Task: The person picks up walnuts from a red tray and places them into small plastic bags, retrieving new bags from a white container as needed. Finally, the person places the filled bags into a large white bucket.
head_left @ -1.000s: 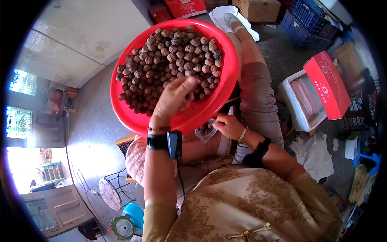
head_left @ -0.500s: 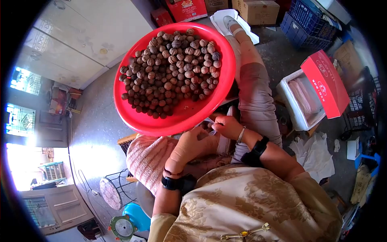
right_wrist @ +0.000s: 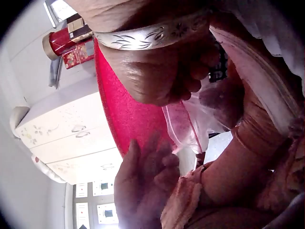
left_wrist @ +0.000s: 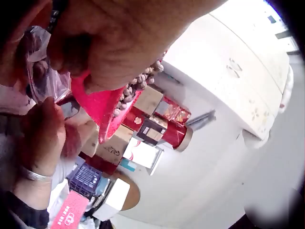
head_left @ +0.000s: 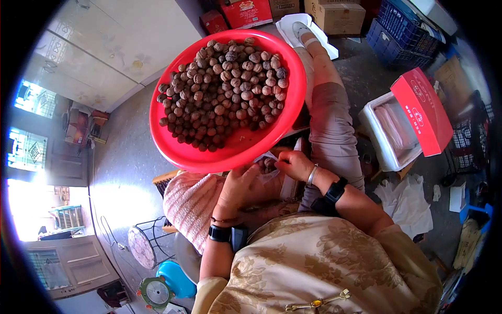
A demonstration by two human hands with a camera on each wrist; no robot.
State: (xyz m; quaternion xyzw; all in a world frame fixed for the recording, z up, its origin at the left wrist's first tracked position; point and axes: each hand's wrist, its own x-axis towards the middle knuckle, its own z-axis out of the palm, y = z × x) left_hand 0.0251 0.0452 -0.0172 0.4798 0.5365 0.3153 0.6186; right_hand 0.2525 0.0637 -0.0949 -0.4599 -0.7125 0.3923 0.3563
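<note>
A red basin heaped with walnuts lies tilted across the upper middle of the head view. Below its near rim hangs a clear plastic bag with several walnuts inside. My right hand, a silver bangle at its wrist, pinches the bag's edge. Its curled fingers grip the film in the right wrist view, where the bag stretches down from them. My left hand is beside the bag's mouth, under the basin rim. In the right wrist view this left hand has loosely bent fingers and nothing visible in them.
A pink towel drapes over a leg at left. On the right stands a white foam box with a red lid. Blue crates and cardboard boxes line the back. A round-topped stool is at lower left.
My left hand has come down from among the walnuts in the basin to beside the bag. The basin has shifted slightly; my right hand stays at the bag's edge.
</note>
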